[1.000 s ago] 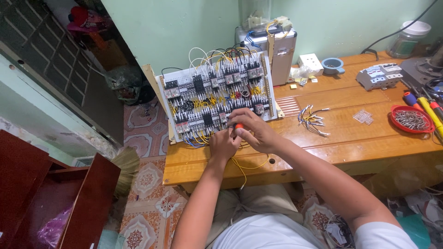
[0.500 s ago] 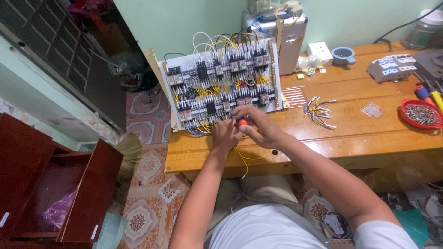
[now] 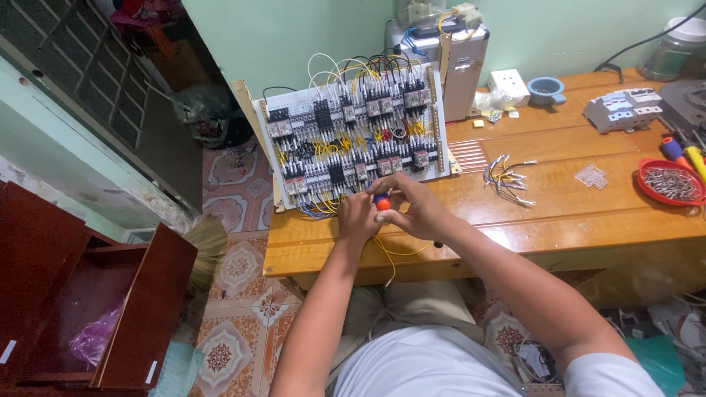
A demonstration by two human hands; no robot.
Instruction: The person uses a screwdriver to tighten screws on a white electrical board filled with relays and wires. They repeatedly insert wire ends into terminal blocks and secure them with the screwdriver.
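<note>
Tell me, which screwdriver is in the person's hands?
The orange-and-blue-handled screwdriver at the wired panel, held between both hands; the other screwdrivers lie untouched by the red tray.

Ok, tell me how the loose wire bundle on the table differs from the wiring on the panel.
The loose wire bundle lies flat on the wooden table, touching no device; the panel wiring loops between the rows of devices on the tilted control panel. The bundle is small and fanned out at its ends; the panel wiring is far more extensive. No hand is near the bundle, while both hands work at the panel's lower edge. Both include yellow and white wires.
</note>
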